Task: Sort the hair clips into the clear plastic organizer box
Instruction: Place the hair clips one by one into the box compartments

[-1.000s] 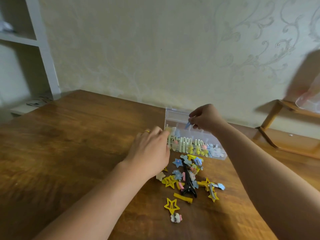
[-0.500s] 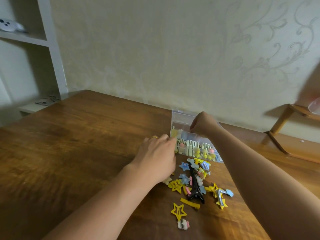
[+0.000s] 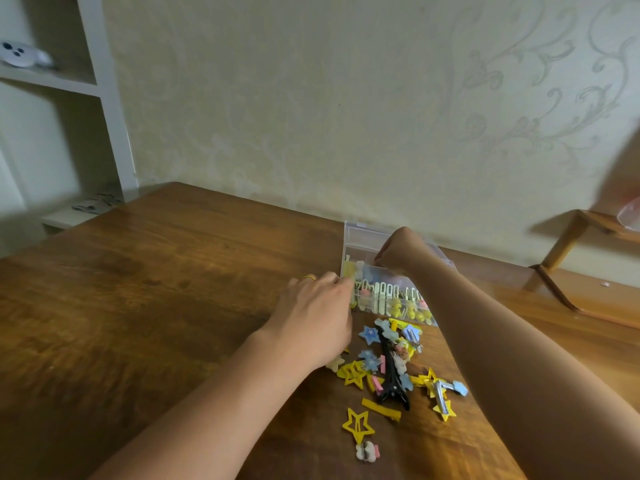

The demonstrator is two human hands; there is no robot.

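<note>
right hand [image 3: 398, 251] curled over organizer box [image 3: 360, 237]; left hand [image 3: 315, 320] beside it.

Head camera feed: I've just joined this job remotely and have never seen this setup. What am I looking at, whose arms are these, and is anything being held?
There is no machine here. A person wears one wide-angle camera on the head, looking forward and down, so the two bare arms are their own.

The surface is a wooden table against a patterned wall. Near the wall sits the clear plastic organizer box, with rows of small clips already inside. In front of it lies a loose pile of hair clips: yellow stars, blue stars, a long black clip.

The left hand, wearing a ring, rests at the box's near left corner. The right hand is closed over the box, fingers pinched downward. Whether it holds a clip cannot be seen from here.
</note>
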